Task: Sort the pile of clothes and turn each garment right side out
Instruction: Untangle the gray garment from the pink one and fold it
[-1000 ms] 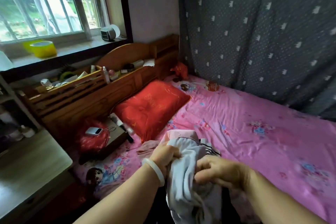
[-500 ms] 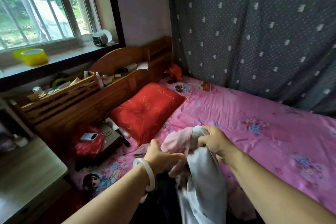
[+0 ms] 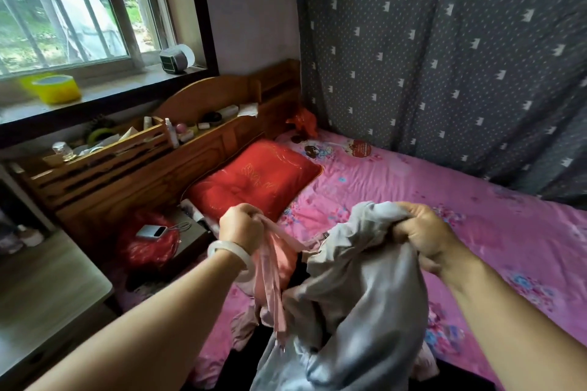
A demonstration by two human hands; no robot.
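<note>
Grey garment (image 3: 365,311) hangs crumpled from right hand (image 3: 422,232).

Left hand (image 3: 242,225) gripping pink garment (image 3: 275,267), right hand (image 3: 422,233) clutching grey garment (image 3: 359,295).

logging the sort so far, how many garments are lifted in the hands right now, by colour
pink garment, gripped by the left hand: 1
grey garment, gripped by the right hand: 1
total: 2
</note>
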